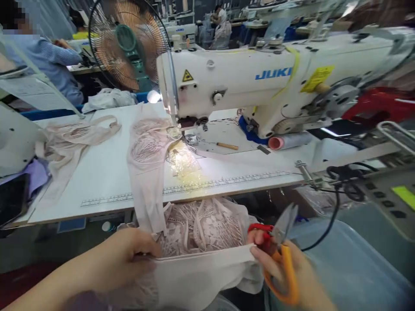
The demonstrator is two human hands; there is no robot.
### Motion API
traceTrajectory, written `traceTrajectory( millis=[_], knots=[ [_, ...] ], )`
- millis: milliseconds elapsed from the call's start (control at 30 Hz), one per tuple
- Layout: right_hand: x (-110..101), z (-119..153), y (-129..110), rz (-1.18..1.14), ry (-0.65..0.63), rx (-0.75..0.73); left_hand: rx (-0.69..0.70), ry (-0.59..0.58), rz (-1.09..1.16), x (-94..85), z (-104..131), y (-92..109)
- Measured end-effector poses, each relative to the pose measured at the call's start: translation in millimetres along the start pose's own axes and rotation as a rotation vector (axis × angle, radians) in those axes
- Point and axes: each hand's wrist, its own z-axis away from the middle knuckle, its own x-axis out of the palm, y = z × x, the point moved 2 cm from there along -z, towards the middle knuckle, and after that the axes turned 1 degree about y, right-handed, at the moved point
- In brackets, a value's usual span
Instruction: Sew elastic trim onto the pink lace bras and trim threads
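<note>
A pale pink lace bra hangs in front of the table edge, its lower band stretched between my two hands. My left hand is closed on the left part of the band. At the right end, my right hand pinches the band's edge and also holds scissors with orange and red handles, blades pointing up and away from me. More pale pink lace fabric lies on the table and runs up to the needle area of the white JUKI sewing machine.
On the white table are a printed ruler strip, a wooden-handled tool, a thread cone and another pink garment. A phone lies at left. A fan and seated co-workers are behind; a translucent bin stands right.
</note>
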Motion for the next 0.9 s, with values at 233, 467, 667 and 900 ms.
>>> traceTrajectory(
  millis=[233, 467, 667, 900],
  knots=[
    [-8.3, -7.3, 9.9, 0.115, 0.117, -0.016, 0.067, 0.039, -0.321, 11.4, -8.7, -1.9],
    [-9.0, -14.3, 16.3, 0.14, 0.08, -0.032, 0.062, 0.107, -0.285, 24.2, -8.8, -9.5],
    [-3.3, -16.7, 10.8, 0.143, 0.114, -0.052, 0.073, 0.114, -0.152, 22.5, -11.2, -19.5],
    [8.8, -17.4, 4.0, 0.126, 0.039, -0.057, 0.163, 0.068, -0.07, 6.7, -16.2, -14.4]
  ],
)
